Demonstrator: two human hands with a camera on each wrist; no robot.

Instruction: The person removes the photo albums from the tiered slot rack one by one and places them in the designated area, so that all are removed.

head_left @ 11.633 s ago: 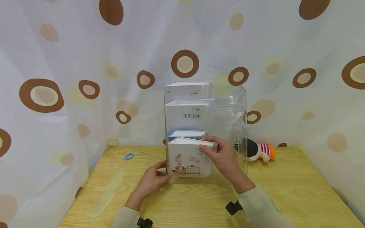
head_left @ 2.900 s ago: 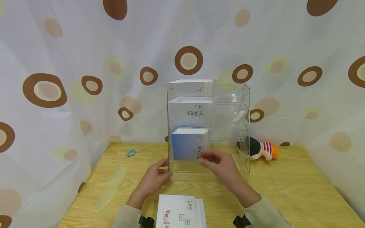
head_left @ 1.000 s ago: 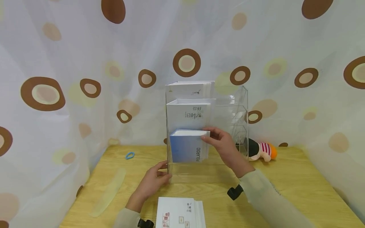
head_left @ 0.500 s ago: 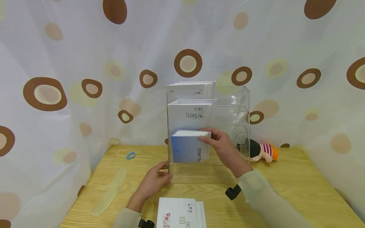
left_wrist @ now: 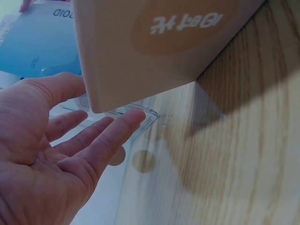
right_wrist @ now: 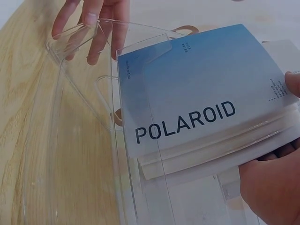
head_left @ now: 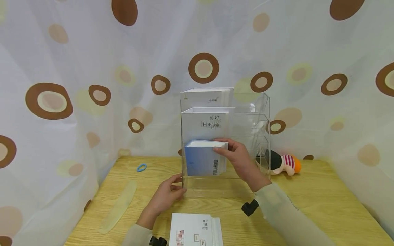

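Observation:
My right hand [head_left: 241, 160] pinches the upper right corner of a blue photo album [head_left: 201, 162] marked POLAROID, thumb in front and fingers behind. The album stands in a lower tier of a clear tiered rack [head_left: 246, 186], its top tilted a little; the right wrist view shows the album's [right_wrist: 197, 84] cover and page edges behind the clear front panel. My left hand [head_left: 166, 194] grips the rack's lower left front corner; in the left wrist view the hand [left_wrist: 61, 145] has its thumb and fingers spread around that corner.
A white album [head_left: 191, 229] lies flat on the table in front. Two white albums [head_left: 200, 124] stand in the higher tiers. A blue ring [head_left: 141, 167] and pale strip [head_left: 118, 206] lie left, a plush toy [head_left: 283, 163] behind the rack's right side.
The white album, earlier in my right hand at the rack's front, now lies on the table. My right hand has since risen to the blue album's corner and taken hold; the last second shows little movement.

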